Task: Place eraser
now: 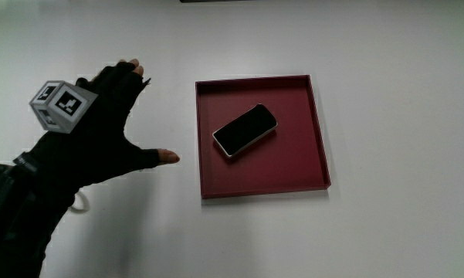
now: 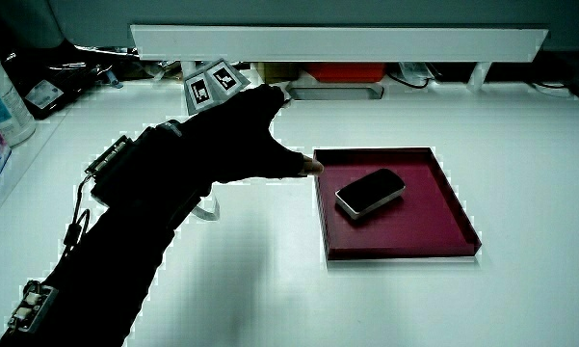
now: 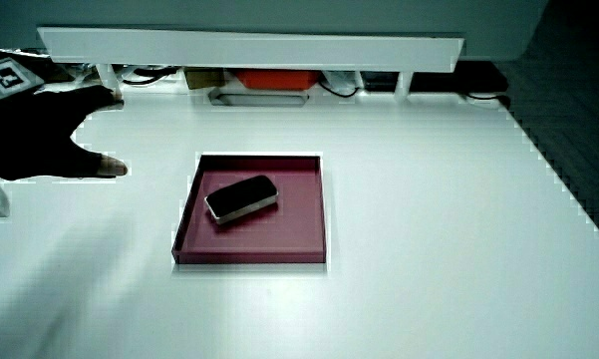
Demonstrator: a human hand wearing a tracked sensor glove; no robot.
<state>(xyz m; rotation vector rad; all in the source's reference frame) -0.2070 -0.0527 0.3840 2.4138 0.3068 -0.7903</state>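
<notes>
**Eraser in tray, hand empty beside it**

Forearm (image 2: 106,251) in its black sleeve enters from the person's edge of the table and reaches forward, ending in the gloved hand (image 1: 100,127).

Eraser (image 1: 245,130): a dark, flat, rounded block with a pale rim, lying flat on the floor of the dark red square tray (image 1: 318,131). It sits roughly mid-tray, turned at an angle to the tray walls, and touches none of them. Both side views agree: eraser (image 2: 371,192) (image 3: 241,197) inside the tray (image 2: 458,226) (image 3: 184,234), clear of the walls.

Hand: beside the tray, not over it. Fingers (image 1: 127,75) extended and relaxed, thumb (image 1: 158,157) spread toward the tray wall, its tip close to the wall; in a side view the thumb tip (image 2: 311,167) appears at the tray's corner, contact not resolvable. Nothing is held. Patterned cube (image 1: 59,106) sits on the back of the glove.

Surroundings: white table (image 1: 394,62). A low white partition (image 2: 337,40) runs along the table's edge farthest from the person, with an orange object (image 2: 345,72) under it. A small white loop (image 1: 79,203) shows at the wrist.
</notes>
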